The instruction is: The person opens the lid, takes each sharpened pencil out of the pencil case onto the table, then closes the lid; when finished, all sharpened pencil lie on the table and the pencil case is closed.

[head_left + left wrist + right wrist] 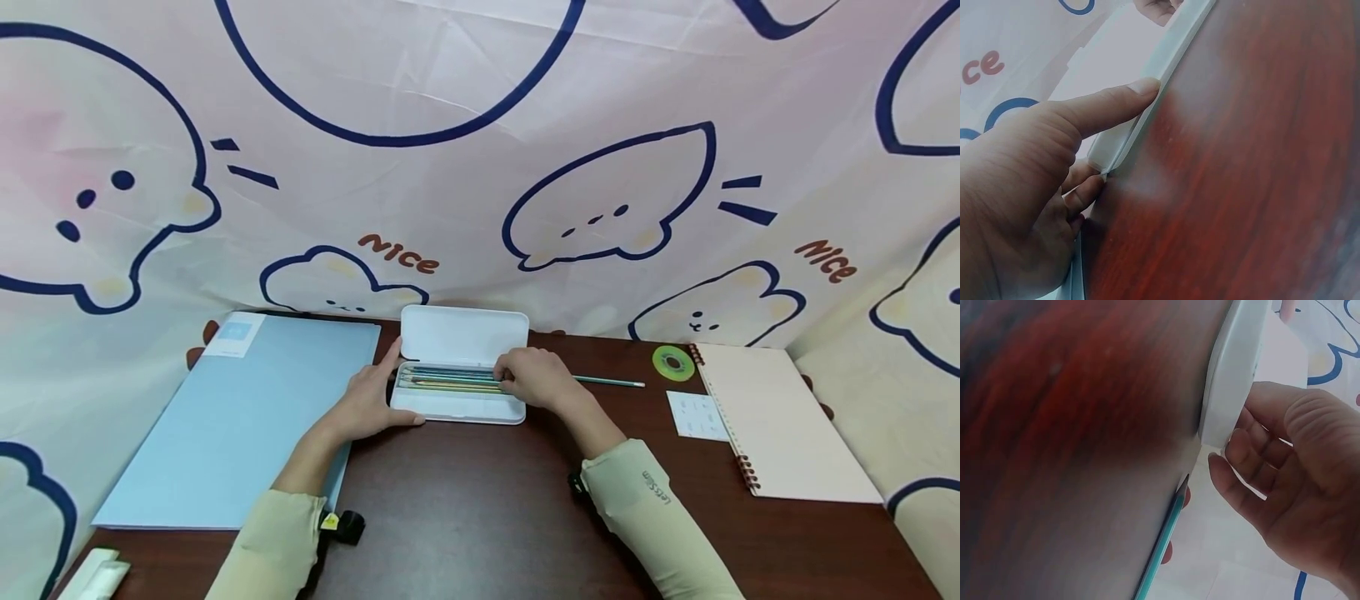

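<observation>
A white pencil case (pixel 457 408) lies open on the table, its lid (pixel 465 335) raised at the back. Several pencils (pixel 442 381) in blue, green and yellow lie lengthwise inside. My left hand (pixel 363 404) grips the case's left end, thumb along the front rim and the other fingers at the side and back. Over the case's right part, my right hand (pixel 536 377) reaches in with bent fingers at the pencils; whether it pinches one, I cannot tell. A teal pencil (pixel 1166 534) lies on the table beyond the case's right end, its sharpened tip near the case.
A large light blue folder (pixel 247 417) lies to the left. At the right are a spiral notebook (pixel 787 425), a small white card (pixel 697 415) and a green roll of tape (pixel 673 363). White packets (pixel 97 573) sit at the near left. A patterned cloth hangs behind the table.
</observation>
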`<state>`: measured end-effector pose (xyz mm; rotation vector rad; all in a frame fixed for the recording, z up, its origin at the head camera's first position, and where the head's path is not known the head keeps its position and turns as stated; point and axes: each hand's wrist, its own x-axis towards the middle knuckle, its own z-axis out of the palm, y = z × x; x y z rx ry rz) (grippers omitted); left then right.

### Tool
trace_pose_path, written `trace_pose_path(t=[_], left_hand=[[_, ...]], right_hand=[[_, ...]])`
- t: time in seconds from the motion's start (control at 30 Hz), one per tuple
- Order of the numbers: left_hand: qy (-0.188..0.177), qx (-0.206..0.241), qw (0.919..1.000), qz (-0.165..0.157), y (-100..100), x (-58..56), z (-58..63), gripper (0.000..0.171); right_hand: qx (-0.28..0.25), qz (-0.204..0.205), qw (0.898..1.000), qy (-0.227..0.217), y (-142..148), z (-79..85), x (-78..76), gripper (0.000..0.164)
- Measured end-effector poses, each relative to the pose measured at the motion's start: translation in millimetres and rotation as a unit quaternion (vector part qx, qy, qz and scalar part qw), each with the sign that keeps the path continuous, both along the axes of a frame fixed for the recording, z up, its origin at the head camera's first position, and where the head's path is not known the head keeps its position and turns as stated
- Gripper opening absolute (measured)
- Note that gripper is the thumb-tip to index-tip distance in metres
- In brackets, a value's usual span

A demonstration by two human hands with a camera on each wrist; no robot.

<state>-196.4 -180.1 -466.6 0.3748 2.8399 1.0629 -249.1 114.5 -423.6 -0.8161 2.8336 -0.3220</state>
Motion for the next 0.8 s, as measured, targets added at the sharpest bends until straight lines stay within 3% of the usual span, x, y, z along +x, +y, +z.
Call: trace_pose_path(t=[0.4, 0.8], left_hand=[[-0.003, 0.003, 1.0, 0.001, 0, 0.1, -1.1, 0.131], [0.001, 0.0, 1.0, -0.001, 0, 0.5, 0.7, 0.13]], right_hand=[[-0.076, 0.013, 0.997, 0.022, 18, 2.3, -0.1, 0.01], [-0.202, -0.053, 0.978, 0.002, 64, 11.4, 2.8, 0.004]])
